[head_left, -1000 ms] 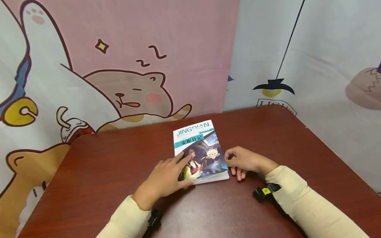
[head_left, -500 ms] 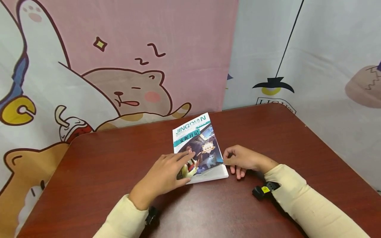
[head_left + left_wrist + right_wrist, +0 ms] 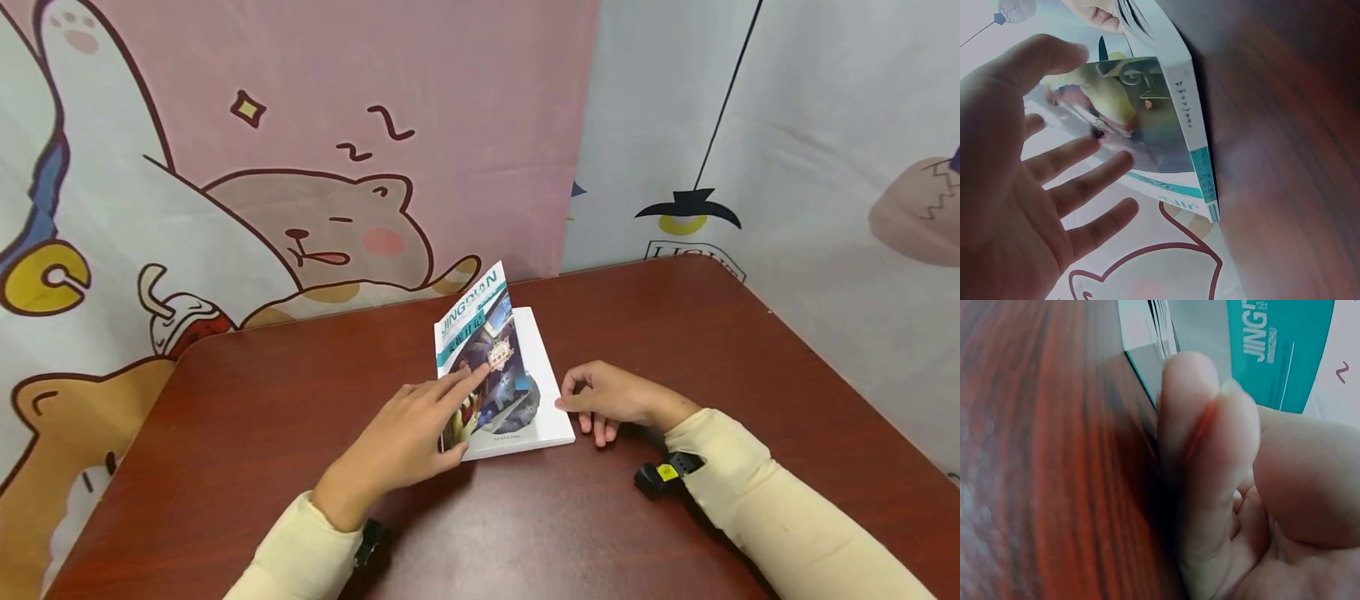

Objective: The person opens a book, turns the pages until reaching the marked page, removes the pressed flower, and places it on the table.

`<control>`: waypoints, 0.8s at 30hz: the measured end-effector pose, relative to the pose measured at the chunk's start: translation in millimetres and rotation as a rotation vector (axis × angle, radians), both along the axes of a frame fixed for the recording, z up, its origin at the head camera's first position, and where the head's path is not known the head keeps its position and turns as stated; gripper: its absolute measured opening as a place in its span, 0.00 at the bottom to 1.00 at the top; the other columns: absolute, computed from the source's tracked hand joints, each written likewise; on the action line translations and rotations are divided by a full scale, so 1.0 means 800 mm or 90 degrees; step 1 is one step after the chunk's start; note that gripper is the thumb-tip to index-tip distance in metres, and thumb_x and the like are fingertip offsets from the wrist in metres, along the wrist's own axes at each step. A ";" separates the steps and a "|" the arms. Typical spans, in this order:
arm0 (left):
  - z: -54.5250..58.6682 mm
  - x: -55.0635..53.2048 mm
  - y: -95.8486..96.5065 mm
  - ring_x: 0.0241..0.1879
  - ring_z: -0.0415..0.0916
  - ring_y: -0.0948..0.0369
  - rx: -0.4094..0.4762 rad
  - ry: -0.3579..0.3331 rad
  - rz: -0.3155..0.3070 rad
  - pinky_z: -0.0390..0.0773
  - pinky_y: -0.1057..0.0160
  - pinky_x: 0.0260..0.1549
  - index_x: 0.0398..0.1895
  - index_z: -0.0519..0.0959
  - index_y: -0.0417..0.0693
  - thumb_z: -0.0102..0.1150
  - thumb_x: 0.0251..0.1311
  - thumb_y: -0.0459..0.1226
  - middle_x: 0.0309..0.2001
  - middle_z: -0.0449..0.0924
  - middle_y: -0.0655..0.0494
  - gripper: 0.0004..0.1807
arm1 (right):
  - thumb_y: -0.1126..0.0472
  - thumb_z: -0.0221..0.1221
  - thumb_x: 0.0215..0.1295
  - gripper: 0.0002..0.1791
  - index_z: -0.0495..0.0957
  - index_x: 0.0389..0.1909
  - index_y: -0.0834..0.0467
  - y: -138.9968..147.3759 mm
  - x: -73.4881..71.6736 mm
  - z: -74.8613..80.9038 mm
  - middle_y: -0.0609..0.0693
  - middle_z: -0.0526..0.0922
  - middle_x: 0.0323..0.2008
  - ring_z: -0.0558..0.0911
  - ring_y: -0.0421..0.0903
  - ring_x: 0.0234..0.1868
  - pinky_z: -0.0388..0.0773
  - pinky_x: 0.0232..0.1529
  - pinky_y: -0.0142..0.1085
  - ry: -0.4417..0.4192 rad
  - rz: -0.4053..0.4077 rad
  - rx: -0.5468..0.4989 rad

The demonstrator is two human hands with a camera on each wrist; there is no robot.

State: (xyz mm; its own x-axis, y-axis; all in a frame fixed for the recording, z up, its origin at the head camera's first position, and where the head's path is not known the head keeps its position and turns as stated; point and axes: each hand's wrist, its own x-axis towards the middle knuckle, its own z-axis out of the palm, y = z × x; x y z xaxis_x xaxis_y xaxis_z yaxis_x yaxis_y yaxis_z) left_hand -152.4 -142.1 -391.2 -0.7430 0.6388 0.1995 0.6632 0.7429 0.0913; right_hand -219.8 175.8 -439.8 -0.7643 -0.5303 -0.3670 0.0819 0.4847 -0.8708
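A paperback book lies on the table, its picture front cover standing up at a slant along the left spine. White and grey first page shows below it. My left hand is at the cover's outer face, fingers spread and fairly straight, index fingertip over the picture. In the left wrist view the spine faces the camera beyond the spread fingers. My right hand pinches the book's right edge between thumb and forefinger, other fingers curled beneath. The right wrist view shows the fingertips against the page edges.
The table is dark red-brown wood. Behind it hangs a cloth backdrop with cartoon animals, close to the far table edge. A black wrist strap sits under the right cuff.
The front cover has risen from flat and swung up toward the left, baring the page below. My left hand has shifted slightly left; the right hand has stayed by the book's edge.
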 end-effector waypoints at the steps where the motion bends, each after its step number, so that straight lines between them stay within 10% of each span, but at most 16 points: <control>1: 0.001 0.000 -0.001 0.66 0.73 0.53 -0.002 -0.001 0.003 0.76 0.46 0.58 0.81 0.44 0.65 0.71 0.53 0.49 0.74 0.65 0.52 0.57 | 0.54 0.62 0.69 0.15 0.74 0.36 0.63 0.000 -0.001 0.000 0.52 0.78 0.16 0.79 0.43 0.10 0.76 0.12 0.35 0.001 0.000 0.002; 24: 0.016 0.012 -0.021 0.69 0.68 0.52 0.024 0.073 0.062 0.76 0.48 0.57 0.82 0.36 0.52 0.73 0.51 0.52 0.80 0.49 0.50 0.65 | 0.54 0.61 0.70 0.14 0.74 0.38 0.63 0.001 -0.003 0.000 0.52 0.78 0.16 0.79 0.43 0.10 0.77 0.13 0.35 -0.002 0.004 0.001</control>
